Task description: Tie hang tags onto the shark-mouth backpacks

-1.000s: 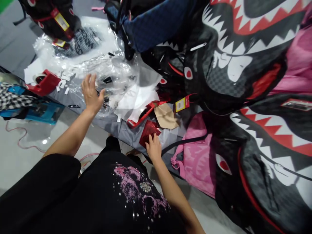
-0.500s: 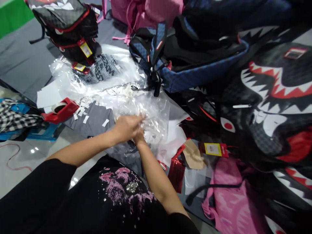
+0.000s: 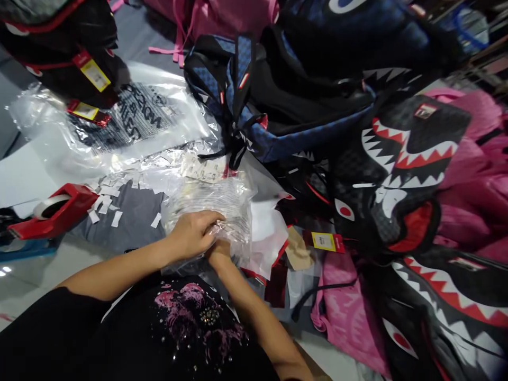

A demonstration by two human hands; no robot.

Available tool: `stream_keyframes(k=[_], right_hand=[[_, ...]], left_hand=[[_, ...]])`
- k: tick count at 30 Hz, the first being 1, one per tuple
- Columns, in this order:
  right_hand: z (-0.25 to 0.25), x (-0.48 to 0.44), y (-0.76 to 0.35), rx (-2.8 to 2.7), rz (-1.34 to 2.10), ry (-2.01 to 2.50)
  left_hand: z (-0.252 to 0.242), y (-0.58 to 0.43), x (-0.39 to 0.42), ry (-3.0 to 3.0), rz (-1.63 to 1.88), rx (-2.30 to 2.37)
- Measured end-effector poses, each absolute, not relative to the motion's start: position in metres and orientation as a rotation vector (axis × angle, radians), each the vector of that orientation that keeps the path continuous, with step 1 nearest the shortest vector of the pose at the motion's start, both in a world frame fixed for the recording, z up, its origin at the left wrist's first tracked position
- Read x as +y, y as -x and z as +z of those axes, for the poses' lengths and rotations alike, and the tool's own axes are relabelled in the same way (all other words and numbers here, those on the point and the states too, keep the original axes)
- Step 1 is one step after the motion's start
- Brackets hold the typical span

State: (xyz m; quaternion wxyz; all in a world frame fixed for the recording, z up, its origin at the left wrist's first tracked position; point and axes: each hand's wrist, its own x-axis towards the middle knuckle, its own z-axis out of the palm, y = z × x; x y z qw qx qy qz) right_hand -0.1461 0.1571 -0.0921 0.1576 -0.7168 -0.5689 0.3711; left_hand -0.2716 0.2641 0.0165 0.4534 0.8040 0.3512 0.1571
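A clear plastic bag (image 3: pixel 234 198) lies crinkled in front of me, with a layered pale bundle showing through it. My left hand (image 3: pixel 193 234) is closed at the bag's near edge, thumb and forefinger pressed on the plastic. Beside it, lower and to the right, my right hand (image 3: pixel 219 251) reaches in at the same edge; its fingers are hidden by the left hand and the plastic. A printed off-white strip (image 3: pixel 203 168) sits just beyond the bag. To the left, small white paper pieces (image 3: pixel 106 198) are scattered on the grey cloth (image 3: pixel 135 211).
A red tape dispenser (image 3: pixel 59 209) stands at left. Behind it lies a large printed clear bag (image 3: pixel 166 119). An open blue backpack (image 3: pixel 301 140) is beyond my hands. Black shark-mouth backpacks (image 3: pixel 400 164) and a pink bag (image 3: pixel 349 312) crowd the right.
My view has shifted, so the dispenser and black bags at left sit farther left. The clear bag lies flatter, its layered contents plainer, and my hands have moved slightly apart.
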Motion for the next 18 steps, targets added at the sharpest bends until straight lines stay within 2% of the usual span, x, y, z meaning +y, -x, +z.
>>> stream_keyframes(k=[3, 8, 13, 15, 18], right_hand=[[-0.063, 0.118, 0.149, -1.527, 1.147, 2.095], [-0.012, 0.088, 0.127, -0.970, 1.322, 2.076], [0.024, 0.090, 0.122, -1.104, 1.490, 1.819], [0.030, 0.087, 0.120, -1.183, 1.421, 1.781], [0.028, 0.073, 0.111, -1.123, 1.121, 1.948]], left_hand=[[0.012, 0.274, 0.263, -1.989, 0.338, 0.835], [-0.003, 0.281, 0.258, -2.075, 0.244, 0.858], [-0.013, 0.274, 0.273, -2.301, 0.314, 0.962], [-0.011, 0.273, 0.286, -2.356, 0.445, 1.079], [0.002, 0.277, 0.302, -2.404, 0.605, 1.243]])
